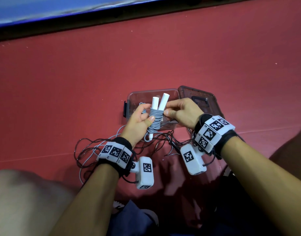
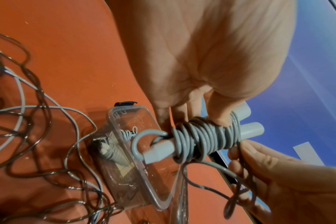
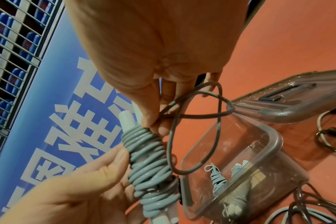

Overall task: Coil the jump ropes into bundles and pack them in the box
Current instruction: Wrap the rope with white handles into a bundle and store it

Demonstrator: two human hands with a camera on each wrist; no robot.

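Observation:
A grey jump rope [image 1: 155, 120] is wound in tight turns round its two white handles [image 1: 159, 102]. My left hand [image 1: 141, 120] grips this bundle [image 2: 203, 140] from the left, thumb across the coils. My right hand [image 1: 178, 111] pinches the rope's loose end [image 3: 182, 115] at the top of the bundle [image 3: 150, 163]; a slack loop hangs from its fingers. Just behind stands the clear plastic box [image 1: 134, 97], open, with a coiled grey rope [image 3: 218, 178] and another bundle [image 2: 111, 153] inside.
The box's tinted lid [image 1: 200, 99] lies right of the box on the red floor. Loose dark and grey ropes [image 1: 88, 149] sprawl tangled on the floor by my wrists. A blue banner [image 1: 44, 11] runs along the far edge. My knees flank the space.

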